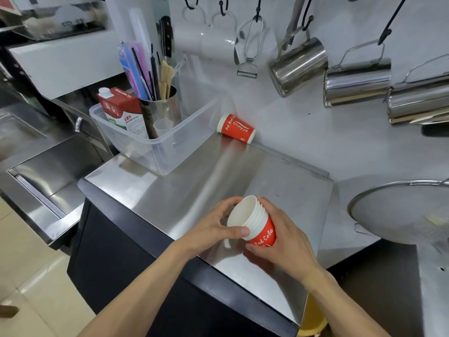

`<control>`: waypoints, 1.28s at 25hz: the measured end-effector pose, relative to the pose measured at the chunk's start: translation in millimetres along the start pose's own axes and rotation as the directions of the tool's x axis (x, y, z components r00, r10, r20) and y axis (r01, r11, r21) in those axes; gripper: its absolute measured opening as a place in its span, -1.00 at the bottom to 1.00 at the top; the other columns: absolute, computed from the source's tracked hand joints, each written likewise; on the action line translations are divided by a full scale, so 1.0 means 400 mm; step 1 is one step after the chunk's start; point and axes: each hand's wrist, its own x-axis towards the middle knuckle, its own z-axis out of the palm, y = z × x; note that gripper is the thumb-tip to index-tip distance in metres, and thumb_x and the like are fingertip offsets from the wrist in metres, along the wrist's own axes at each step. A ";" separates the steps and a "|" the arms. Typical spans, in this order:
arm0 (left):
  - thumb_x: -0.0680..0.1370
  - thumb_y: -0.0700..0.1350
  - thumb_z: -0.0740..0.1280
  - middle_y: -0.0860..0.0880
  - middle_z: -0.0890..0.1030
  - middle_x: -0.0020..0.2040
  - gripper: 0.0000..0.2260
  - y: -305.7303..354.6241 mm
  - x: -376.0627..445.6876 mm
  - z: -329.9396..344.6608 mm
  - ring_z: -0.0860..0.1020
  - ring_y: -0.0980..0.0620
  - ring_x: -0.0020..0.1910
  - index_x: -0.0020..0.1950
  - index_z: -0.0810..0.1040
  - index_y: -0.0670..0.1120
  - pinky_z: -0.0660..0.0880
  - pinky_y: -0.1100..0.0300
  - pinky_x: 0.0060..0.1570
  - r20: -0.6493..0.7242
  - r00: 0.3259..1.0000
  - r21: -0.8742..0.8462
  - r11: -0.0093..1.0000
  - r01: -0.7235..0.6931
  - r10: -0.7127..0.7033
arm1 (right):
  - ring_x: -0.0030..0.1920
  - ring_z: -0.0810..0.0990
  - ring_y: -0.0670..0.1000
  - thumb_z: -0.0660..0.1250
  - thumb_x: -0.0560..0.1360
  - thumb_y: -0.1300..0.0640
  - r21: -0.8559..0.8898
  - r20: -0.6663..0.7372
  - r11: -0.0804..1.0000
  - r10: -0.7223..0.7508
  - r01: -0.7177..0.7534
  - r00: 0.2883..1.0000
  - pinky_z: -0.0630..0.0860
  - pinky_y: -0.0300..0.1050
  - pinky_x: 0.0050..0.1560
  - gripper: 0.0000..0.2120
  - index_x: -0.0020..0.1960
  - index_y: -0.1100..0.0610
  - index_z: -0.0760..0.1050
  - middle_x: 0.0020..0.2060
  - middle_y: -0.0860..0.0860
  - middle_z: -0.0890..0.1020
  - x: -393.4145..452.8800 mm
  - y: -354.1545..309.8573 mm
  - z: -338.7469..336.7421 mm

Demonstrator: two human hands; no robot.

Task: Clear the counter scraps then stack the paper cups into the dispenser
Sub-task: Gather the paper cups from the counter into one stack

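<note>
Now, hands: left hand and right hand both clasp the nested stack of red paper cups
Counter: lone red paper cup lies sideways by the wall

A nested stack of red paper cups with white interiors and white "Red Cola" lettering is held tilted above the front part of a steel tabletop, its open mouth facing up and to the left. Several white rims show one inside another. A single matching red paper cup lies on its side at the back of the tabletop against the white wall, its mouth pointing left, lettering facing up.
</note>
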 end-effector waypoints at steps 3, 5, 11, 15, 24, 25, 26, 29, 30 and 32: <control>0.30 0.13 0.55 0.07 0.47 0.38 -0.28 0.008 0.040 -0.013 0.45 0.15 0.36 0.42 0.38 0.15 0.47 0.11 0.33 0.049 0.998 0.037 0.999 0.029 -0.031 | 0.09 0.50 -0.12 0.41 0.22 -0.43 0.003 0.001 1.000 0.017 -0.017 1.000 0.44 -0.38 -0.08 -0.06 0.43 -0.50 -0.08 0.26 -0.25 0.43 0.022 0.021 -0.008; 0.33 0.22 0.50 0.09 0.43 0.41 -0.24 0.019 0.079 -0.027 0.41 0.15 0.39 0.48 0.33 0.15 0.42 0.12 0.38 0.083 0.995 0.080 0.995 0.056 -0.063 | 0.12 0.49 -0.12 0.45 0.23 -0.38 0.023 -0.017 0.999 0.031 -0.031 0.999 0.51 -0.29 -0.03 -0.04 0.43 -0.50 -0.08 0.30 -0.22 0.43 0.040 0.040 -0.022; 0.49 0.23 0.40 0.01 0.48 0.40 -0.38 0.071 0.297 -0.141 0.47 0.07 0.33 0.49 0.37 0.03 0.35 0.20 0.32 -0.215 0.967 0.221 0.958 0.182 -0.134 | 0.15 0.44 -0.13 0.53 0.27 -0.25 0.061 -0.137 0.993 0.112 -0.104 0.984 0.54 -0.10 0.07 -0.03 0.42 -0.51 -0.07 0.36 -0.14 0.43 0.105 0.112 -0.076; 0.50 0.12 0.45 0.07 0.47 0.27 -0.43 0.115 0.464 -0.214 0.48 0.09 0.21 0.44 0.43 -0.07 0.37 0.37 0.22 -0.357 0.934 0.378 0.913 0.153 -0.009 | 0.17 0.42 -0.13 0.54 0.30 -0.23 0.083 -0.159 0.987 0.149 -0.137 0.976 0.49 -0.12 0.06 -0.04 0.45 -0.47 -0.06 0.38 -0.11 0.42 0.126 0.146 -0.080; 0.42 0.17 0.47 -0.18 0.39 0.44 -0.23 0.148 0.725 -0.312 0.35 -0.20 0.43 0.53 0.26 -0.05 0.33 -0.05 0.38 -0.560 0.821 0.645 0.679 0.349 0.110 | 0.13 0.43 -0.14 0.37 0.26 -0.41 0.101 -0.175 0.984 0.162 -0.146 0.971 0.51 -0.14 0.05 -0.10 0.45 -0.47 -0.08 0.33 -0.11 0.45 0.129 0.163 -0.070; 0.43 0.18 0.46 -0.19 0.41 0.42 -0.23 0.146 0.737 -0.314 0.36 -0.22 0.42 0.53 0.24 -0.06 0.35 -0.07 0.36 -0.567 0.819 0.651 0.660 0.376 0.093 | 0.12 0.43 -0.14 0.35 0.26 -0.43 0.097 -0.182 0.985 0.162 -0.146 0.970 0.49 -0.17 0.04 -0.11 0.46 -0.44 -0.05 0.33 -0.11 0.45 0.130 0.164 -0.069; 0.44 0.17 0.46 -0.20 0.42 0.41 -0.23 0.142 0.746 -0.316 0.37 -0.23 0.41 0.53 0.23 -0.07 0.36 -0.09 0.35 -0.571 0.817 0.652 0.649 0.392 0.081 | 0.12 0.43 -0.14 0.32 0.26 -0.45 0.092 -0.187 0.985 0.164 -0.149 0.969 0.48 -0.18 0.04 -0.12 0.48 -0.40 -0.02 0.33 -0.11 0.45 0.130 0.164 -0.069; 0.48 0.11 0.43 -0.23 0.41 0.40 -0.26 0.132 0.752 -0.317 0.39 -0.25 0.39 0.54 0.19 -0.08 0.40 -0.14 0.29 -0.611 0.782 0.663 0.620 0.420 0.123 | 0.12 0.43 -0.15 0.30 0.27 -0.47 0.076 -0.196 0.986 0.161 -0.148 0.967 0.51 -0.15 0.05 -0.11 0.49 -0.33 0.00 0.32 -0.10 0.47 0.131 0.161 -0.067; 0.50 0.07 0.41 -0.23 0.42 0.39 -0.30 0.128 0.750 -0.316 0.39 -0.25 0.39 0.55 0.19 -0.09 0.40 -0.15 0.28 -0.626 0.765 0.667 0.611 0.426 0.152 | 0.12 0.43 -0.15 0.30 0.27 -0.47 0.073 -0.198 0.987 0.158 -0.146 0.967 0.52 -0.14 0.05 -0.11 0.49 -0.32 0.00 0.32 -0.09 0.48 0.131 0.160 -0.067; 0.55 -0.03 0.35 -0.21 0.46 0.38 -0.41 0.120 0.744 -0.316 0.41 -0.23 0.38 0.53 0.23 -0.10 0.42 -0.13 0.27 -0.655 0.733 0.644 0.644 0.413 0.185 | 0.12 0.43 -0.15 0.31 0.28 -0.46 0.072 -0.197 0.986 0.159 -0.148 0.967 0.53 -0.13 0.05 -0.12 0.48 -0.33 -0.01 0.32 -0.10 0.47 0.131 0.158 -0.068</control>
